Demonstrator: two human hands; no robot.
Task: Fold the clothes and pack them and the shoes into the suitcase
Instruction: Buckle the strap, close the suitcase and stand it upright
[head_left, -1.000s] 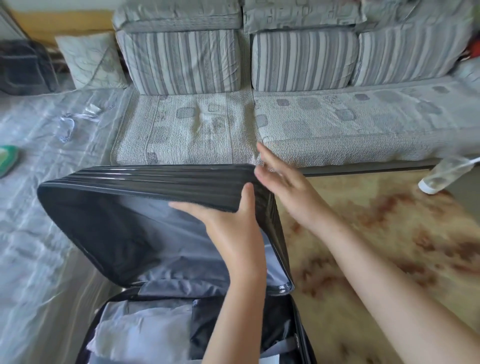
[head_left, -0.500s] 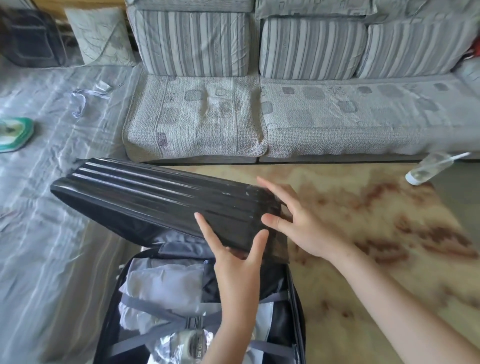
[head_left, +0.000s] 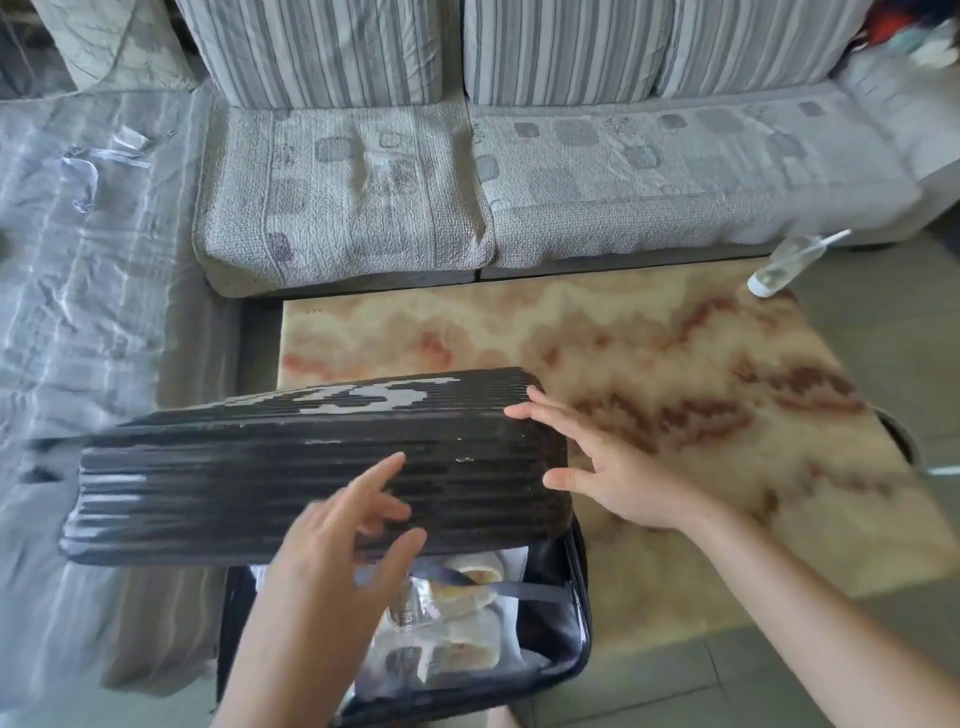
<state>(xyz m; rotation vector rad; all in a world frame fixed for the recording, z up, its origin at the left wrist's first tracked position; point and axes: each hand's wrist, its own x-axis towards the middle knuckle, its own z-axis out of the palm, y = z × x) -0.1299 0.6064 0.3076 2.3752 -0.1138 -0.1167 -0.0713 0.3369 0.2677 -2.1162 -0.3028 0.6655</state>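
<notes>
The striped grey sofa (head_left: 467, 182) fills the far side, and the marbled rug (head_left: 701, 374) lies on the floor in front of it. A crumpled grey sheet (head_left: 78, 312) covers the left.

My black suitcase (head_left: 569, 618) lies open-side-up at my knees, partly on the rug. Its ribbed lid (head_left: 291, 467) is what has changed. A second ago I held it nearly upright with the grey lining facing me, and half a second ago it was halfway down. Now its outer shell faces up and it sits low over the base, with only the near end still gaping. I judge the packing done and the closing under way; seating the lid and zipping it are what remain.

My left hand (head_left: 332, 551) is blurred by motion, fingers spread wide above the lid's near edge, holding nothing. My right hand (head_left: 613, 483) is flat, with straight fingers at the lid's right end. Whether they press it or just hover beside it, I cannot tell.

In the gap the shoes (head_left: 462, 584) show pale inside a clear bag, under a grey strap (head_left: 524, 590). The folded clothes are now hidden beneath the lid.

A clear bottle (head_left: 784, 265) lies by the rug's far corner.

The bag carries a dark label, too blurred to read. I see no brand on the lid.
</notes>
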